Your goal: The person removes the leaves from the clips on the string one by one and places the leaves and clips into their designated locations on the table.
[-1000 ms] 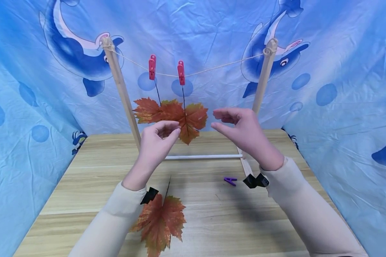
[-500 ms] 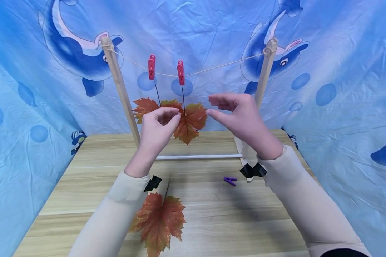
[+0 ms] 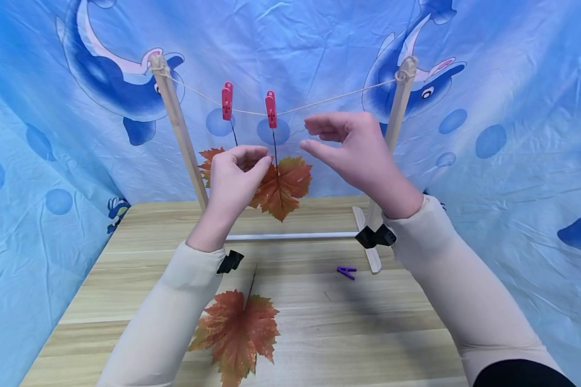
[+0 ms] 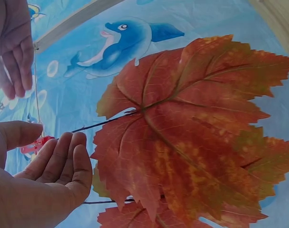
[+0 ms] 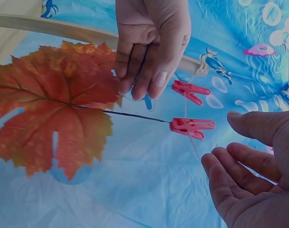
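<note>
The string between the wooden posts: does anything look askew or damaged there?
Slightly: the string sags, and both red clothespins sit left of its middle, so the hanging autumn leaves overlap, looking bunched. I see no damage.

Orange-red with yellow-green edges is being shown on the jagged hanging leaf [image 3: 288, 185], pinkish red on two slim plastic clothespins [image 3: 271, 109], purple on the V-shaped plastic clothespin [image 3: 342, 270]. Dark-blue cartoon dolphins [image 3: 94, 67] are being displayed across the blue fabric backdrop [image 3: 300, 54].
</note>
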### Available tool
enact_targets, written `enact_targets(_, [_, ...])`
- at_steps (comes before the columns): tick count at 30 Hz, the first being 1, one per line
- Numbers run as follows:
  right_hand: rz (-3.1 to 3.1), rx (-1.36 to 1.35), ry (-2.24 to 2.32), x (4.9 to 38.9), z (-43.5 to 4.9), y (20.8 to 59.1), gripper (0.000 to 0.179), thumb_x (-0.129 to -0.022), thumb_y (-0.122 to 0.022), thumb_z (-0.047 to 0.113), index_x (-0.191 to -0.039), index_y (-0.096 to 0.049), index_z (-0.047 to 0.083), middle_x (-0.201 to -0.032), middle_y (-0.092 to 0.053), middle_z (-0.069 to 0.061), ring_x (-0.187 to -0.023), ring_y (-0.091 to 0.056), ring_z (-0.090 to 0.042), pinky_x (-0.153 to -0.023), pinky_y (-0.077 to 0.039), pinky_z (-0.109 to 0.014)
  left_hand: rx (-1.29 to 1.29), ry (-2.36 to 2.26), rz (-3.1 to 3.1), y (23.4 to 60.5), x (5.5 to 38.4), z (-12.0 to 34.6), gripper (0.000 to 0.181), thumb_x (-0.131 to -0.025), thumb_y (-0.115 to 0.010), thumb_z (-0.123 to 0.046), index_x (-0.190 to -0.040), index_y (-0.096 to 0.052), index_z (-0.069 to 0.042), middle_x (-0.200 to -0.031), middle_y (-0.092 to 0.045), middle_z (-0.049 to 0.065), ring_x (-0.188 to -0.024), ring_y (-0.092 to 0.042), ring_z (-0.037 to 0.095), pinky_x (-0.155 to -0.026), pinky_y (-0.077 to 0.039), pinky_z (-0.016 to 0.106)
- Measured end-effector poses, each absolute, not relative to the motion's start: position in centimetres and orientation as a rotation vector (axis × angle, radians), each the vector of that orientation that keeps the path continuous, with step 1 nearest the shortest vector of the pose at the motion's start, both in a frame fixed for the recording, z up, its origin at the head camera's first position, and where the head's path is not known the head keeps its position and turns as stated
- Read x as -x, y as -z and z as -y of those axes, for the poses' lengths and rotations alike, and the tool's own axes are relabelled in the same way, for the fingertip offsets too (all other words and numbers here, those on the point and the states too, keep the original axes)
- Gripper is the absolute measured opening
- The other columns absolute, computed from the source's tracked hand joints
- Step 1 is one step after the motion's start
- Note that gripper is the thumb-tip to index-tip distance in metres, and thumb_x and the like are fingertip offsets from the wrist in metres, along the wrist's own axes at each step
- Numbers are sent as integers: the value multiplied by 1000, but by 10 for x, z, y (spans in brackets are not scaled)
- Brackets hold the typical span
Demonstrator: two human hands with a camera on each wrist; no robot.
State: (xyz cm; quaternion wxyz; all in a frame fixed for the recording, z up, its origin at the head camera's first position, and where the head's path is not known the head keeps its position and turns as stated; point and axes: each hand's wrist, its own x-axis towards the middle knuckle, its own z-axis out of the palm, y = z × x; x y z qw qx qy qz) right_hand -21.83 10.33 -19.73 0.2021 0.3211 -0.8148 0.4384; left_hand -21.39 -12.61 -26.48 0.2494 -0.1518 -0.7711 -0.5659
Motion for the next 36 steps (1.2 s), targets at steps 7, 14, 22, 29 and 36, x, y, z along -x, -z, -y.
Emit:
enact_targets(7, [2298,-885,-1125,223,-95,177,32,-92,-80,23,-119,-76,6,-115,-73,-2,-103,-69,-11,-92,-51,-25,417,1520,2112,256,221,122,20,-95,-74,-12,-110,-76,1,-100,-73,6,-90,-67,16,-82,-54,29])
enact_targets(14, [2337,-882,-1119,232,-89,162,35,-93,-78,25,-121,-74,5,-117,-72,-2,-104,-68,-10,-91,-51,-24,424,1509,2119,251,229,122,22,-96,-73,-13,-112,-75,2,-101,-73,8,-91,-67,18,-83,-54,30])
enact_targets(22, [2394,-884,-1034,242,-79,147,38,-94,-77,28,-124,-73,6,-118,-72,-2,-105,-66,-6,-92,-49,-20,410,1504,2140,243,239,121,25,-96,-74,-16,-112,-76,3,-101,-74,12,-90,-68,21,-82,-54,29])
enact_targets(29, [2517,-856,-940,254,-65,132,43,-94,-76,33,-128,-71,8,-121,-70,0,-107,-64,-6,-93,-47,-19,390,1478,2199,241,244,121,26,-96,-74,-17,-114,-76,1,-102,-73,10,-91,-66,20,-82,-54,30])
enact_targets(36, [2611,-856,-835,266,-53,125,46,-94,-74,36,-131,-70,10,-123,-69,-1,-109,-63,-8,-94,-47,-21,388,1437,2238,242,249,118,25,-97,-72,-17,-113,-76,2,-101,-74,10,-90,-68,19,-83,-54,30])
